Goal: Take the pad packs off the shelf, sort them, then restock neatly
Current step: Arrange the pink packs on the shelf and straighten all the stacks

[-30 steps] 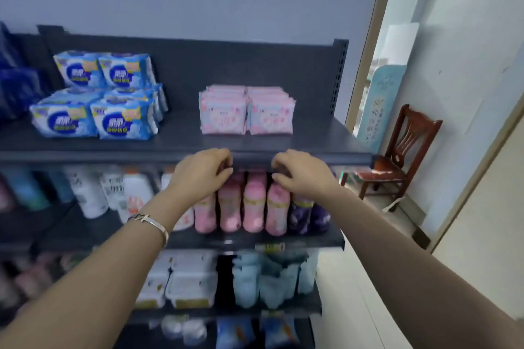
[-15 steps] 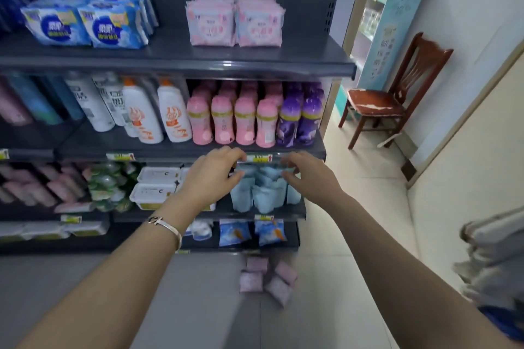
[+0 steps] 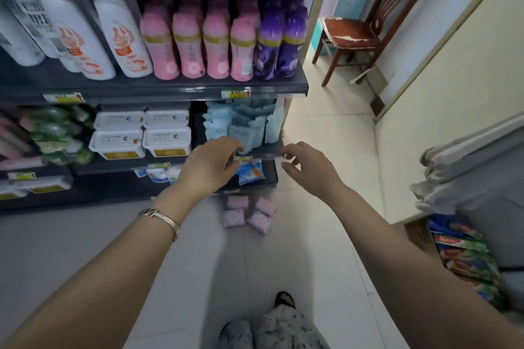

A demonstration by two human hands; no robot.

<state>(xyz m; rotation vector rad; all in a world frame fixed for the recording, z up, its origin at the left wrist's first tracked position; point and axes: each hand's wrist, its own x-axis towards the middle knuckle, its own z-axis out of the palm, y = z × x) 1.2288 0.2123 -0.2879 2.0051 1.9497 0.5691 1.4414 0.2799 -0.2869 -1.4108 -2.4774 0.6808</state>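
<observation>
Pad packs in pink wrappers [image 3: 234,217] lie in a loose cluster of four on the tiled floor [image 3: 326,122], just below centre of frame, close together at the foot of the shelving. More pad packs, pale blue ones [image 3: 243,127], stand upright and crowded on the shelf [image 3: 268,152] at mid-frame, some leaning on each other.

From my remote seat I see both arms stretched toward that shelf. The left hand [image 3: 208,163] reaches forward with its fingers extended and relaxed. Its fingertips are at the shelf's front edge, just in front of the blue packs. Motion blur keeps me from telling whether they touch a pack. The right hand [image 3: 307,168] hovers just right of the shelf's corner, fingers loosely curled and spread, holding nothing. A thin bracelet [image 3: 160,217] sits on the left wrist.

Left of the blue packs on the same level, white lidded tubs [image 3: 117,139] are stacked two high, in two columns side by side. The shelf above carries white bottles [image 3: 122,37], then pink bottles [image 3: 198,42], then purple bottles [image 3: 280,42], all upright in rows. At lower right an open cardboard box [image 3: 419,232] holds red-and-green packets [image 3: 465,255]. A wooden chair [image 3: 365,28] stands at upper right.
</observation>
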